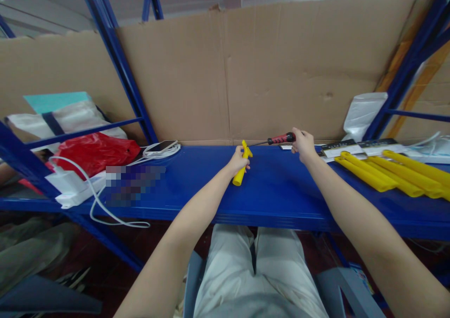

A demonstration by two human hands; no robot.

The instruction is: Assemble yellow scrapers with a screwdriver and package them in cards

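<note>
My left hand is closed around a yellow plastic handle, a tube with a hooked, branching upper end. It is tilted, with the tube end low over the blue shelf. My right hand grips a screwdriver with a red and black handle by its rear end. The thin dark shaft points left, and its tip meets the upper part of the yellow handle. Whether a screw sits at the tip is too small to tell.
Several yellow handles lie at the right beside printed cards. At the left are a phone on coiled white cable, a red plastic bag and a white power strip. Cardboard walls the back; blue posts frame it.
</note>
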